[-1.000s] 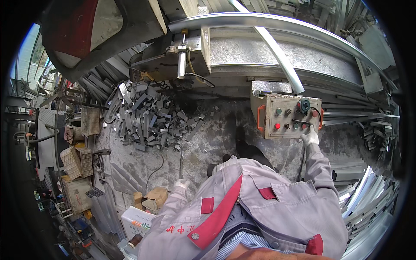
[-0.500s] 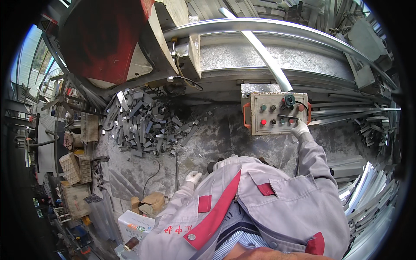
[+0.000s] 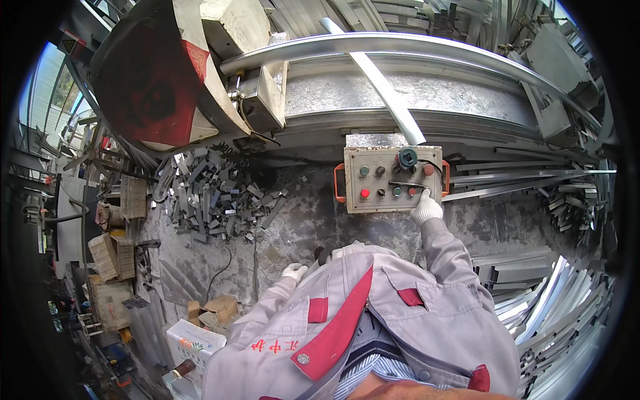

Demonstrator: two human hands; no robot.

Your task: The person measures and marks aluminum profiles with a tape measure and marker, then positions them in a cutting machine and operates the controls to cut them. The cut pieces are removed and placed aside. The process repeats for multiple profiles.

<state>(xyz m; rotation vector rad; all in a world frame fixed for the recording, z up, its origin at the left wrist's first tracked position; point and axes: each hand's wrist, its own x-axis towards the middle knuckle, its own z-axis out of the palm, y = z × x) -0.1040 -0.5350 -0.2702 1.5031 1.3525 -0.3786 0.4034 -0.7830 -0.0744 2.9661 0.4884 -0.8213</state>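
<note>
My right hand (image 3: 427, 210), in a white knitted glove, reaches to the lower right of a grey control box (image 3: 367, 203). One finger stretches onto or right over the last button of the lower row; the other fingers seem folded and hold nothing visible. Coloured buttons, black knobs and a lit red button (image 3: 365, 193) sit on the panel, and a dark thin bar (image 3: 404, 184) lies across it. A round dark-teal piece (image 3: 407, 157) stands at its top. My left hand (image 3: 294, 271), also gloved, hangs beside my jacket with its fingers curled and nothing seen in them.
Beyond the box, a long silvery metal profile (image 3: 453, 48) runs along the machine bed (image 3: 440, 87), crossed by a second profile (image 3: 383, 87). A red-and-black machine cover (image 3: 153, 93) stands at the far left. Metal offcuts (image 3: 213, 193) heap on the floor; profiles (image 3: 553, 320) stack at right.
The whole view has shifted, so the control box and machine sit farther left in it. My right hand stays at the same lower right corner of the panel; my left stays by my side.
</note>
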